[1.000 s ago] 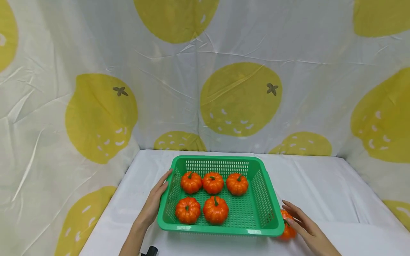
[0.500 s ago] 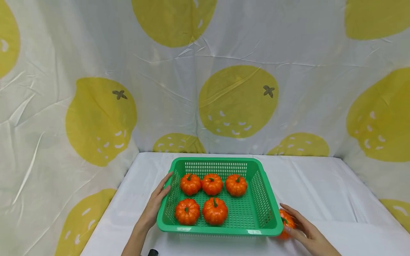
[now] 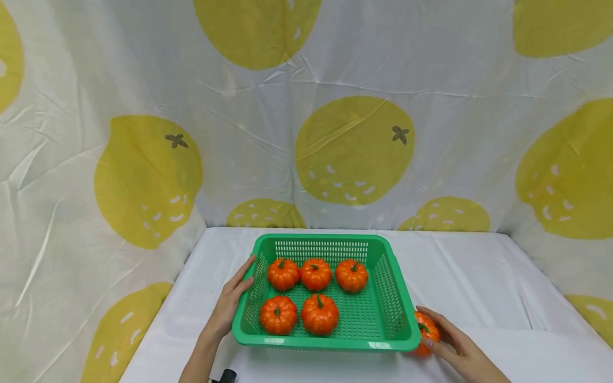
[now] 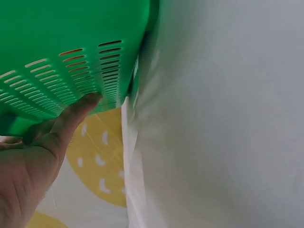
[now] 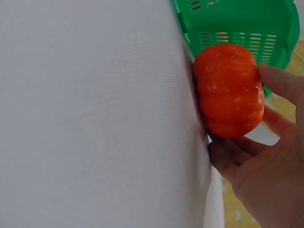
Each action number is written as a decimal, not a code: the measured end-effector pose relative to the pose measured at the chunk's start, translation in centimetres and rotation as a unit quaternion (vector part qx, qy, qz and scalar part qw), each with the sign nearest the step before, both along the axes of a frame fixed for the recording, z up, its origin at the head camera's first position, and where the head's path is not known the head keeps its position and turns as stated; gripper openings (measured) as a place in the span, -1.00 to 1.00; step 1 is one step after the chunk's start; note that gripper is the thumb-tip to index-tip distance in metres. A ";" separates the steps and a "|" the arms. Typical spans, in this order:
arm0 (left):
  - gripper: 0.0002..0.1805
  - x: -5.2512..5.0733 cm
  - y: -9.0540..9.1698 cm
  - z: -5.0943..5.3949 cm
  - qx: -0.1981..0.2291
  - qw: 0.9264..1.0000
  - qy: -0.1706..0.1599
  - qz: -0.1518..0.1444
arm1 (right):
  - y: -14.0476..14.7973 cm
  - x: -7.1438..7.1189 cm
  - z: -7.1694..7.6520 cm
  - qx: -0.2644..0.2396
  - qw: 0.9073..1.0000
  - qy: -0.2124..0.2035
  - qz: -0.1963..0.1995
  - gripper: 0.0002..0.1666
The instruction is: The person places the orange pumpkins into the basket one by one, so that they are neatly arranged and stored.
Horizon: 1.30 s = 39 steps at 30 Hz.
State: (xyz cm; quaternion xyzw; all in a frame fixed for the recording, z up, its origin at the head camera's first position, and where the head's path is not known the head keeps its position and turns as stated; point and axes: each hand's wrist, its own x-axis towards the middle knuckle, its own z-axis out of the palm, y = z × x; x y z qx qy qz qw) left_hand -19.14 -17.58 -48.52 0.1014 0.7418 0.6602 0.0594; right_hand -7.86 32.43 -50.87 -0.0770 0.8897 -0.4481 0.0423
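A green plastic basket (image 3: 373,344) stands on the white cloth, with several small orange pumpkins (image 3: 320,315) inside in two rows. My left hand (image 3: 226,306) rests on the basket's left side, fingers extended along the rim; in the left wrist view one digit (image 4: 76,114) lies against the slotted wall. Outside the basket's right front corner, another orange pumpkin (image 5: 230,90) sits on the cloth. My right hand (image 3: 457,343) holds it between thumb and fingers, as the right wrist view also shows. The basket's corner hides part of this pumpkin in the head view.
White cloth with yellow lemon prints (image 3: 354,151) hangs behind and at both sides. The white-covered table (image 3: 479,287) extends to the right of the basket. A small black object (image 3: 229,375) shows near the left wrist at the bottom edge.
My right fingers have drawn in around the pumpkin beside the basket. The left hand stays at the basket's left side. The view has shifted slightly.
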 end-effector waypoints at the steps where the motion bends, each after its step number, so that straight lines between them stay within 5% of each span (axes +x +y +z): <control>1: -0.40 0.0 -0.1 0.1 0.003 1.000 -0.002 -0.002 | 0.0 0.1 0.0 0.002 1.000 0.005 0.001 -0.34; 5: -0.39 -0.1 -0.7 0.1 0.009 1.000 -0.005 -0.008 | -0.1 0.2 0.1 0.004 1.000 0.014 0.003 -0.33; 15: -0.38 0.0 -0.7 0.2 0.026 0.999 0.002 -0.022 | -0.4 -0.1 0.4 0.030 0.998 -0.042 -0.041 -0.19; 23: -0.38 0.1 -0.3 0.4 0.013 1.000 0.006 -0.013 | -0.3 0.5 0.6 0.048 0.996 0.035 -0.062 -0.23; 29: -0.39 0.2 0.1 0.5 0.003 1.000 0.003 -0.001 | 0.3 0.6 1.4 0.068 0.992 0.032 -0.098 -0.23; 39: -0.40 0.4 0.6 0.3 0.007 1.000 0.013 0.011 | 0.1 -0.4 3.0 0.012 0.987 0.054 -0.152 -0.19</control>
